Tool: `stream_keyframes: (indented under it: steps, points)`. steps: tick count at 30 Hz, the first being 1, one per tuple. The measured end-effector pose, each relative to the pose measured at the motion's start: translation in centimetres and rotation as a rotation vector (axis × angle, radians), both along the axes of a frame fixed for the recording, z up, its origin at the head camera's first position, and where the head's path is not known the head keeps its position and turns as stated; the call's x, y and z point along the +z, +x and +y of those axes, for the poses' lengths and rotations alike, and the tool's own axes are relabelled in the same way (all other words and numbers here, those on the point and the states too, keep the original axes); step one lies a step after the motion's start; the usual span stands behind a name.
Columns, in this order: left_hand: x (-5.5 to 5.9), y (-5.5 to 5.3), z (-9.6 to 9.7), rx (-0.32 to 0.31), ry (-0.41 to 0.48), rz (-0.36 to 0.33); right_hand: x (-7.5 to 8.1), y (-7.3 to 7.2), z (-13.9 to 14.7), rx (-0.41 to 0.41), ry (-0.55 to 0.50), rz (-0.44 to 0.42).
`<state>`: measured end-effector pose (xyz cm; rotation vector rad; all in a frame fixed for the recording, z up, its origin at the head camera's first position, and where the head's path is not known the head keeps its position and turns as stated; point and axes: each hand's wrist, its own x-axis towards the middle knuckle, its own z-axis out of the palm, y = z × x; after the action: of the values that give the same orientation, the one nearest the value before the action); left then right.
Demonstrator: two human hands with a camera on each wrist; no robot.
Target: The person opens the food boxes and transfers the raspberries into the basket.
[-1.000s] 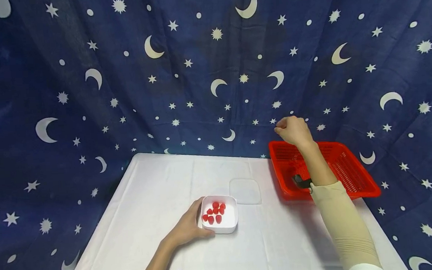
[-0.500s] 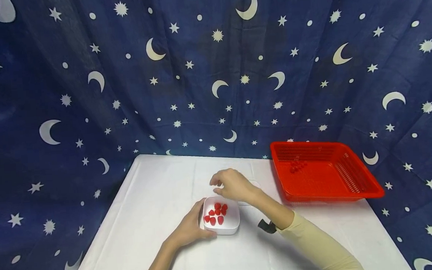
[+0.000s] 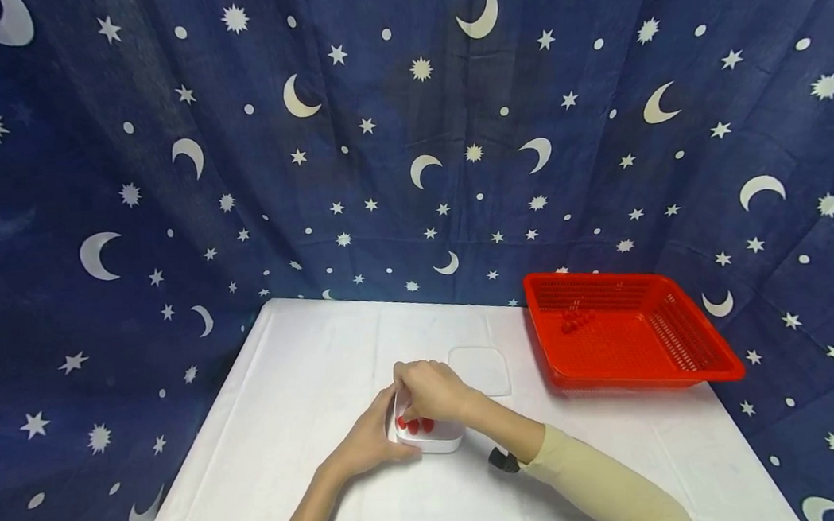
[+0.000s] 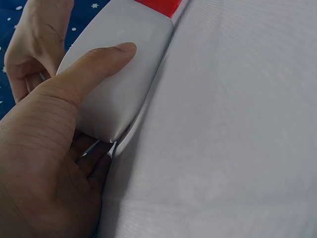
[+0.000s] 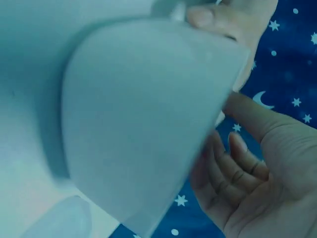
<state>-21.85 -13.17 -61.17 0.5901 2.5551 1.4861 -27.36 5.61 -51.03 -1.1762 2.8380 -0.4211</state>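
Observation:
A small white square box [image 3: 438, 442] stands on the table with several small red berries [image 3: 428, 425] inside. My left hand [image 3: 370, 439] grips it at its left side; in the left wrist view the thumb [image 4: 106, 62] lies along the wall. Over the box bends my right hand [image 3: 432, 389], fingers pointing down inside the rim. Seen from the right wrist, the box wall [image 5: 143, 109] covers part of the fingertips, and I cannot tell whether they pinch a berry. The hand also hides the far part of the box and the berries there.
A red plastic basket [image 3: 639, 382] stands at the back right, a small cluster of red berries [image 3: 574, 320] at its left end. Behind the box lies a clear flat lid [image 3: 481, 370] on the white-covered table [image 3: 322, 354]. A dark blue curtain [image 3: 383, 175] hangs along the back.
From above the basket, my right hand has come left to the box, then down so its fingers reach inside. My left hand keeps its grip on the box.

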Motion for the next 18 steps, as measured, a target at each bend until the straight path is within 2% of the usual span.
stream_keyframes:
  steps: [10, 14, 18]
  points:
    - [0.2, 0.1, 0.1, 0.024, -0.051, 0.016, -2.6, 1.2, -0.4, -0.089, 0.076, 0.047]
    - [-0.1, -0.1, 0.1, 0.025, -0.062, 0.022, -3.4, 1.3, -0.5, -0.083, 0.104, 0.068]
    - [-0.3, -0.1, 0.1, 0.023, -0.041, 0.023, -3.8, 1.3, -0.5, -0.064, 0.088, 0.079]
